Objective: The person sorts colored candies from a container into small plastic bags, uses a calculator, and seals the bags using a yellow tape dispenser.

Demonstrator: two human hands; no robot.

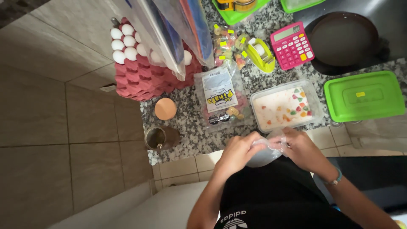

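Here both hands met at the speckled worktop's [190,123] near edge: the left hand [238,150] and the right hand [299,146] had their fingers pinched shut on a small clear plastic bag [266,149] held between them, just below a clear tub [285,106] of coloured sweets, with a green lid [364,95] to its right.

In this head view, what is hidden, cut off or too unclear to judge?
- Small clear bag: its contents are hidden by the left hand and right hand; each grip is too blurred to read.
- Egg tray: its right part is covered by hanging plastic sheets.
- Tape measure on the green lid: cut by the top edge.
- Metal cup: contents too dark.
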